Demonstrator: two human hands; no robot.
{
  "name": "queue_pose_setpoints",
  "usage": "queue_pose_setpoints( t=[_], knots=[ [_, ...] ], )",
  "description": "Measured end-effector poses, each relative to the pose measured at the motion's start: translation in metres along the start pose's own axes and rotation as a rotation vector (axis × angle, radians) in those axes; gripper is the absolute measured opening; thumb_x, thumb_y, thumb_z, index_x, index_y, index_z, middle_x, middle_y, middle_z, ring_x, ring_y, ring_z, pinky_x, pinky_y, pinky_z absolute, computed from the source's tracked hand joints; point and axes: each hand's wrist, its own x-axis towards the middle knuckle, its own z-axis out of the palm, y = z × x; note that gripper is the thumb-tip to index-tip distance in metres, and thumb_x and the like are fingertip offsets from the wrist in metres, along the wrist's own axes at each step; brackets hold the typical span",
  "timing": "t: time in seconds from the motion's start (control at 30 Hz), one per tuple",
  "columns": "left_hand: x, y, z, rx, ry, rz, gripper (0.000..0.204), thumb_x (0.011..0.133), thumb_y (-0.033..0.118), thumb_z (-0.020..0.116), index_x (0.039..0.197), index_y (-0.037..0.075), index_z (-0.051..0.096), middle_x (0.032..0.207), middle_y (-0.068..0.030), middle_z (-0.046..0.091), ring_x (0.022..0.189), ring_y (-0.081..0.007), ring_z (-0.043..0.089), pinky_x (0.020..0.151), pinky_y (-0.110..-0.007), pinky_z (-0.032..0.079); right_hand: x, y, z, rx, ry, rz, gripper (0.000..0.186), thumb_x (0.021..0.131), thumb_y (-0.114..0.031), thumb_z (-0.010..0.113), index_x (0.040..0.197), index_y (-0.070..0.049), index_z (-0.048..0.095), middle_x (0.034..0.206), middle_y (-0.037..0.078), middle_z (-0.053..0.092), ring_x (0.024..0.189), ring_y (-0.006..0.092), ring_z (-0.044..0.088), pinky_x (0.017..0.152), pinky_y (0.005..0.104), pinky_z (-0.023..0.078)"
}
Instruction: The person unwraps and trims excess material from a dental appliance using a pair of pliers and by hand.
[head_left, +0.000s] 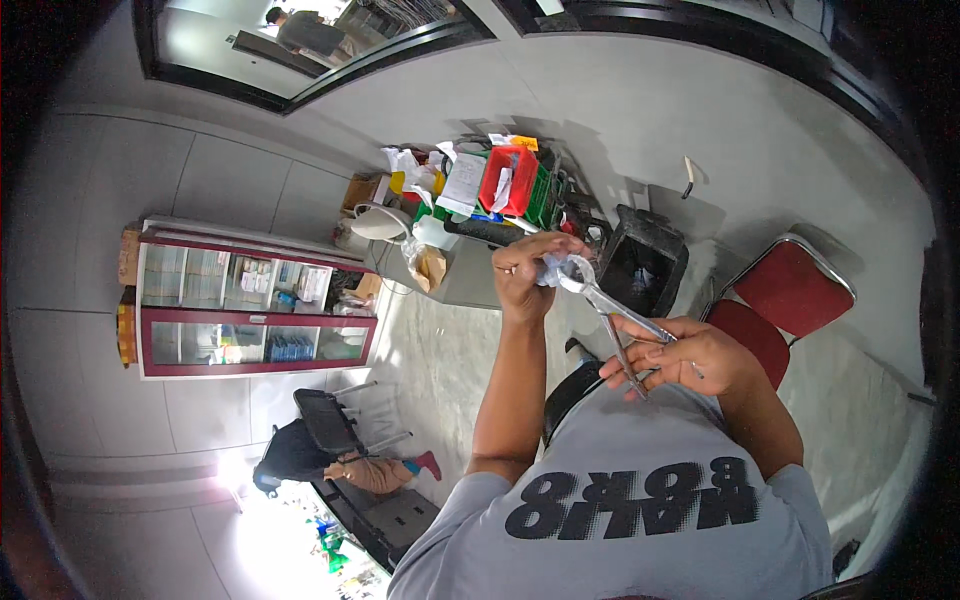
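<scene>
My left hand (525, 270) is closed around a small pale bluish object (552, 271), whose exact form I cannot make out, at the rounded head of a metal plier-like tool (582, 280). My right hand (690, 355) holds that tool's two long handles, which are spread apart, with its fingers around and between them. The tool's head touches or nearly touches the bluish object; the fingers of my left hand partly hide it.
A cluttered table (465, 285) with red and green crates (508, 180), a dark bin (640, 265), red chairs (805, 285) at right, and a glass-door cabinet (255, 335) at left. A seated person (300, 460) works at a lit bench; another (305, 35) shows through a window.
</scene>
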Motion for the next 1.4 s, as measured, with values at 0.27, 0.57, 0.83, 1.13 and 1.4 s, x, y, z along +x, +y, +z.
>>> queue_pose_setpoints(
  t=[0.27,0.57,0.83,1.13,1.4],
  knots=[
    [0.002,0.019,0.009,0.211,-0.079,0.024,0.049,0.089,0.041,0.070,0.098,-0.007,0.072,0.095,-0.0252,0.071,0.086,-0.0357,0.071,0.079,-0.045,0.056,-0.008,0.001,0.004,0.066,-0.066,0.044,0.062,0.096,-0.015,0.054,0.153,-0.005,0.031,0.130,0.030,0.057,0.119,0.0385,0.059,0.096,0.0514,0.048],
    [-0.003,0.020,0.027,0.339,-0.048,0.127,0.057,0.089,0.051,0.068,0.100,-0.005,0.072,0.101,-0.0221,0.069,0.091,-0.0331,0.070,0.082,-0.043,0.055,-0.012,0.007,0.007,0.097,-0.129,-0.024,0.061,0.097,-0.017,0.052,0.153,-0.003,0.031,0.132,0.031,0.055,0.121,0.0401,0.057,0.097,0.0530,0.048],
    [-0.009,0.020,0.031,0.421,-0.003,0.178,0.059,0.091,0.052,0.064,0.099,-0.006,0.071,0.100,-0.0217,0.069,0.091,-0.0318,0.070,0.082,-0.041,0.055,-0.015,0.009,0.022,0.092,-0.018,-0.037,0.059,0.096,-0.016,0.054,0.150,-0.003,0.037,0.107,0.017,0.061,0.094,0.0255,0.060,0.080,0.0423,0.050],
    [-0.012,0.024,0.034,0.545,0.003,0.160,0.059,0.092,0.053,0.061,0.098,-0.005,0.071,0.098,-0.0200,0.070,0.093,-0.0289,0.068,0.082,-0.039,0.053,-0.014,0.019,0.032,0.053,0.056,-0.048,0.043,0.096,-0.015,0.061,0.133,0.003,0.049,0.086,0.005,0.052,0.075,0.0132,0.049,0.062,0.0294,0.041],
    [-0.010,0.038,0.044,0.703,-0.021,0.197,0.058,0.089,0.052,0.066,0.098,-0.005,0.070,0.100,-0.0188,0.070,0.094,-0.0280,0.068,0.083,-0.038,0.052,-0.015,0.023,0.029,0.001,0.019,-0.064,0.036,0.097,-0.014,0.060,0.127,0.002,0.050,0.081,0.003,0.049,0.071,0.0117,0.047,0.060,0.0280,0.040]
  ],
)
